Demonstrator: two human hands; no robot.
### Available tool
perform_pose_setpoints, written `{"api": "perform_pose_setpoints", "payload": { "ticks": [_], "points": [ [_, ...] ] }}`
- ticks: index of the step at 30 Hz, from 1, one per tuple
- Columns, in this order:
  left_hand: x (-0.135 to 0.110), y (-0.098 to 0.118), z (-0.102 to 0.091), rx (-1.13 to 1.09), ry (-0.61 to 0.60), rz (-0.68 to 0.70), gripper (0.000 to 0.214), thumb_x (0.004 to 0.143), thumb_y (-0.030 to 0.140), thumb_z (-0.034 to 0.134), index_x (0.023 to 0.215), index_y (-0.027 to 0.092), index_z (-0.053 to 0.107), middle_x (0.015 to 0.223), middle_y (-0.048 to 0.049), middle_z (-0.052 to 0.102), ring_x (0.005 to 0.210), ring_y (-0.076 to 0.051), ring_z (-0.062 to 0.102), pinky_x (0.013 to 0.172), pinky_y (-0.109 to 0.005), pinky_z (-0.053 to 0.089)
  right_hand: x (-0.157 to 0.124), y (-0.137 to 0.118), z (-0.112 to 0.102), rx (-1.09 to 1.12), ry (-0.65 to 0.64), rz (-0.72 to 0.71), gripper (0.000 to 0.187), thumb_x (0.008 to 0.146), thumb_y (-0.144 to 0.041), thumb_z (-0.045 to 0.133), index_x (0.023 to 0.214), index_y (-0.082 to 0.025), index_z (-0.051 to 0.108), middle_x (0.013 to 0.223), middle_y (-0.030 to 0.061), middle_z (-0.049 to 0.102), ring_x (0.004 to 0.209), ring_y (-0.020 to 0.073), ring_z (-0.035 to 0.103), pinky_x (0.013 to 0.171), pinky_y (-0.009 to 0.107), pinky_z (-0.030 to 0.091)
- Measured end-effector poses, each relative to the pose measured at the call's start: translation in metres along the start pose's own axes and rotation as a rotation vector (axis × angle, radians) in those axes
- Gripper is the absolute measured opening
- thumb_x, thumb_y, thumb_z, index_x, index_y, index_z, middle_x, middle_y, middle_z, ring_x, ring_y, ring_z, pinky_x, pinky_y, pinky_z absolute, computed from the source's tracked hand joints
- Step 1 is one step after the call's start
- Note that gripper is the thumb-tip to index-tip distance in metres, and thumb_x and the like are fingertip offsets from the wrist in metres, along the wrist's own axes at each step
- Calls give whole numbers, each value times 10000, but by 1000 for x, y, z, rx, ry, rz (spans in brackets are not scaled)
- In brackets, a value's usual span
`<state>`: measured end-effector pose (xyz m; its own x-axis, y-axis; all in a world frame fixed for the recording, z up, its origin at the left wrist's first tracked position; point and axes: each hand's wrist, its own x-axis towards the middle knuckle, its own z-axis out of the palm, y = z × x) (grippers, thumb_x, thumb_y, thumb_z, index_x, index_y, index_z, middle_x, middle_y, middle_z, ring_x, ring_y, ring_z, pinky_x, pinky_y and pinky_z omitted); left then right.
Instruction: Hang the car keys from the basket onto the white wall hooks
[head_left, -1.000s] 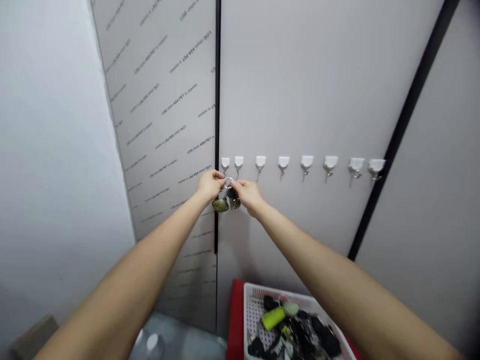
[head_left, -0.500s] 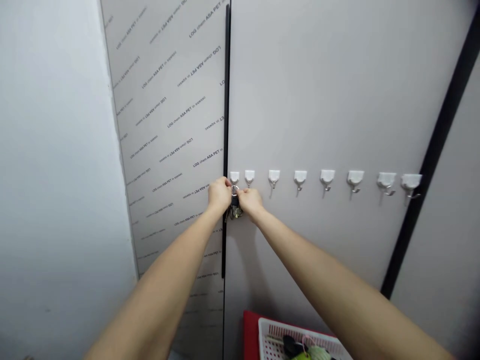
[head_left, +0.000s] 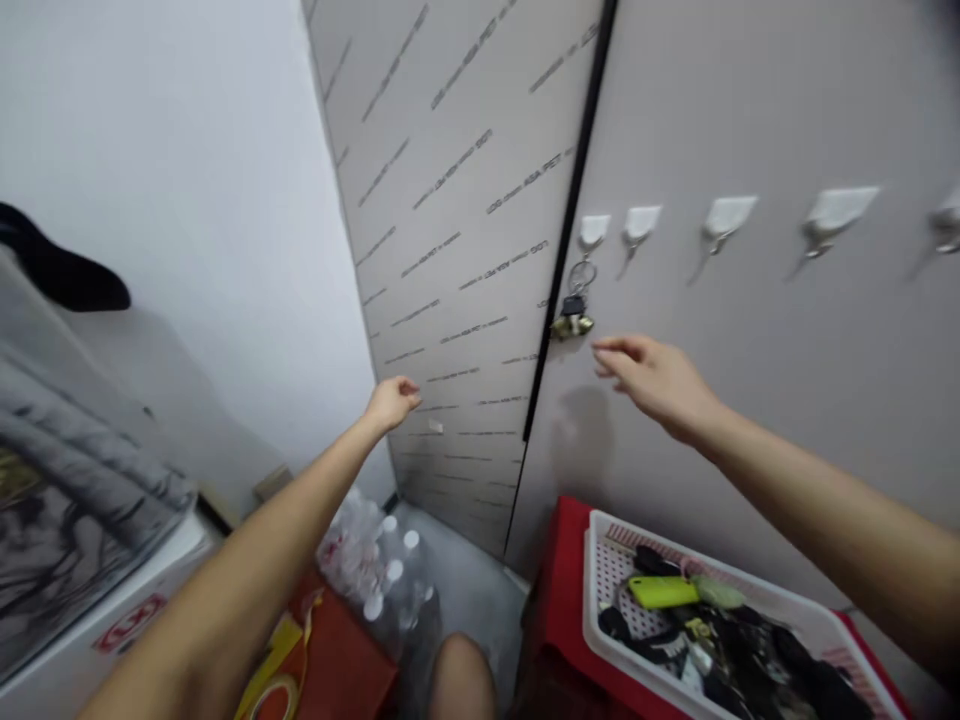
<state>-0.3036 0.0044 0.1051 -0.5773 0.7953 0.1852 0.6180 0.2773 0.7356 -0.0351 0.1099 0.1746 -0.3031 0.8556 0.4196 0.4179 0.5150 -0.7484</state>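
So, 5 hooks (head_left: 595, 228) vis., 1 w/ keyring (head_left: 574, 305); both hands (head_left: 393, 403) (head_left: 661, 384) loosely spread

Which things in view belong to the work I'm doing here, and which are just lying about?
Likely part of the work:
silver key ring with dark and brassy pieces
white-backed metal hooks
white perforated plastic basket of small items

Apparently just lying about:
clear plastic bottles with white caps
orange-red box
black curved object
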Motion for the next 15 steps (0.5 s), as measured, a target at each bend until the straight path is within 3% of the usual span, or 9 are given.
{"api": "perform_pose_setpoints", "payload": {
  "ticks": [3,5,10,15],
  "points": [
    [-22,-70,-10,162,-13,-243,233,587,199,485,809,137,521,714,-35,584,610,-108,513,541,-194,353,-50,27,3,23,-217,159,296,601,-375,451,785,-166,549,743,63,583,690,174,530,599,307,401],
    [-34,-99,-12,287,-16,-374,272,592,230,483,852,152,514,791,-52,586,689,-133,522,574,-207,356,-81,41,7,73,-309,252,309,571,-407,473,753,-171,556,746,64,587,689,181,530,592,297,411],
    [-47,-125,-3,487,-35,-471,483,575,393,487,1005,178,439,1056,-129,469,974,-268,403,717,-340,329,-138,53,15,150,-492,412,326,534,-442,516,750,-205,576,694,49,594,631,182,533,538,273,427],
    [-52,-162,16,428,-159,-486,589,440,427,590,947,157,464,1033,-162,473,989,-334,370,720,-407,311,-166,43,16,170,-541,476,326,502,-469,519,703,-224,596,726,54,600,655,193,536,614,286,434]
  ]
}}
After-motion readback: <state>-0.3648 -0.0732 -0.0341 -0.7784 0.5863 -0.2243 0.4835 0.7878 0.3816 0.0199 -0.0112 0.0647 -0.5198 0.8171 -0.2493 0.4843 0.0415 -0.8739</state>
